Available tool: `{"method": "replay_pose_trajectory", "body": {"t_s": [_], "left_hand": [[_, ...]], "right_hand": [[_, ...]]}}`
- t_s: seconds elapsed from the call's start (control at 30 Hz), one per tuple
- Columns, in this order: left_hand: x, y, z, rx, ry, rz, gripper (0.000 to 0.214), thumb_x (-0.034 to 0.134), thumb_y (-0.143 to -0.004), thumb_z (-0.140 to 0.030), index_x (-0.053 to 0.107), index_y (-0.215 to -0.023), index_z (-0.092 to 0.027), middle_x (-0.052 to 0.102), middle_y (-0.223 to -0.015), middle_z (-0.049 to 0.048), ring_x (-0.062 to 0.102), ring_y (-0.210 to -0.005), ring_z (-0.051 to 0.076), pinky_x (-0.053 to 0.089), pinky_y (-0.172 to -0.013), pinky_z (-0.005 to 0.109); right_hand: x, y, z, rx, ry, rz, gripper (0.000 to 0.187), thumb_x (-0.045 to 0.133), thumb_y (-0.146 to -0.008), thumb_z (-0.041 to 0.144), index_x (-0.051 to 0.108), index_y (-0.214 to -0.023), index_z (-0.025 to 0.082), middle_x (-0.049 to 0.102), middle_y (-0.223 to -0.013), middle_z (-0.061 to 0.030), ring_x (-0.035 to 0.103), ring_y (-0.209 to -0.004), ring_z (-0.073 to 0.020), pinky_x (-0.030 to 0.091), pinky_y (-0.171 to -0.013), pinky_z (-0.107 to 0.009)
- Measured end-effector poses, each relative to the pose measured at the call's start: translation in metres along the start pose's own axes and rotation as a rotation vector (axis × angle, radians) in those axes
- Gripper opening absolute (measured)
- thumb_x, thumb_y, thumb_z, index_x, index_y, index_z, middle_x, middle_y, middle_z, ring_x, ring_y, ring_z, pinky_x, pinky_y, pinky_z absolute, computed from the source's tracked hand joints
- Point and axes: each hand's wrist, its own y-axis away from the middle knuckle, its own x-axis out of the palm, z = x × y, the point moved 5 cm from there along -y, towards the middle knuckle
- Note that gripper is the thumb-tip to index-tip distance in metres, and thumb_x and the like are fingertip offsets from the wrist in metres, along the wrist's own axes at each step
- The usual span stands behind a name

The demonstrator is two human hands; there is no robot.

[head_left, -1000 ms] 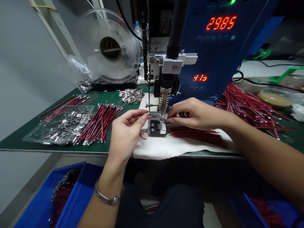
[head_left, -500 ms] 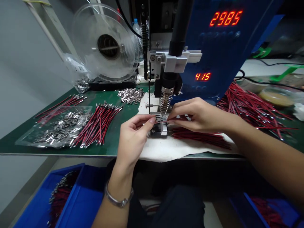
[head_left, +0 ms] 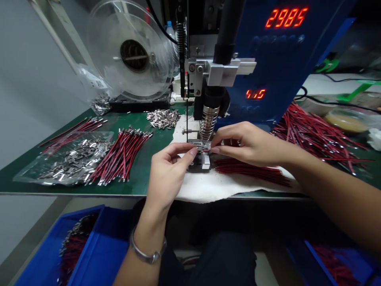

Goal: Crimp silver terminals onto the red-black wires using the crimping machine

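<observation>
My left hand (head_left: 167,171) is closed in a pinch at the left side of a small metal fixture (head_left: 205,162); whatever its fingertips hold is hidden. From the other side, my right hand (head_left: 248,143) pinches a thin red-and-black wire (head_left: 206,151), whose end reaches over the fixture. Just above the fingers is the spring-wrapped head (head_left: 209,119) of a blue bench machine (head_left: 258,75) with red digits. A bundle of red-and-black wires (head_left: 253,173) lies under my right hand on a white cloth (head_left: 205,187).
On the left of the green table (head_left: 135,174) are a bag of metal connectors (head_left: 77,161), finished-looking wires (head_left: 120,157) and a connector pile (head_left: 163,118). A clear reel (head_left: 104,47) stands behind. More wires (head_left: 309,135) heap at right. Blue bins (head_left: 104,242) sit below.
The view has shifted slightly. Both hands stay at the fixture; more of the red-and-black wire shows between their fingertips. The machine head looks unchanged.
</observation>
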Motion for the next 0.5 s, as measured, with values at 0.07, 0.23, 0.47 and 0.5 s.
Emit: {"method": "replay_pose_trajectory", "body": {"t_s": [0.07,0.23,0.47,0.5], "left_hand": [[0.0007,-0.0002,0.0000,0.004,-0.015,0.006,0.015,0.074,-0.073,-0.032,0.074,-0.083,-0.021,0.058,-0.066,-0.0006,0.029,-0.047,0.003,0.024,-0.042,0.019],[0.0023,-0.0006,-0.0003,0.006,-0.081,0.020,0.017,0.072,-0.075,-0.035,0.075,-0.085,-0.021,0.060,-0.063,0.0001,0.032,-0.048,0.005,0.025,-0.044,0.021],[0.0042,0.0003,-0.0043,0.034,-0.112,0.016,0.018,0.072,-0.075,-0.035,0.075,-0.085,-0.020,0.064,-0.068,0.0016,0.040,-0.053,0.008,0.029,-0.049,0.023],[0.0042,0.0003,-0.0041,0.029,-0.105,0.013,0.018,0.072,-0.075,-0.035,0.075,-0.085,-0.021,0.063,-0.067,0.0009,0.037,-0.051,0.007,0.028,-0.048,0.023]], "right_hand": [[0.0005,-0.0001,0.0001,0.025,-0.018,-0.002,0.018,0.055,-0.089,0.026,0.067,-0.087,0.014,0.068,-0.082,-0.0037,0.059,-0.070,-0.0118,0.045,-0.066,-0.023],[0.0016,-0.0007,-0.0003,0.076,-0.025,-0.011,0.018,0.055,-0.087,0.028,0.067,-0.083,0.015,0.067,-0.078,-0.0035,0.057,-0.066,-0.0120,0.043,-0.062,-0.024],[0.0008,0.0004,-0.0027,0.090,-0.042,-0.042,0.019,0.056,-0.086,0.029,0.068,-0.081,0.015,0.065,-0.073,-0.0018,0.053,-0.061,-0.0101,0.040,-0.058,-0.023],[0.0007,0.0008,-0.0029,0.093,-0.044,-0.046,0.020,0.056,-0.086,0.030,0.067,-0.081,0.015,0.065,-0.072,-0.0015,0.053,-0.060,-0.0100,0.039,-0.057,-0.022]]}}
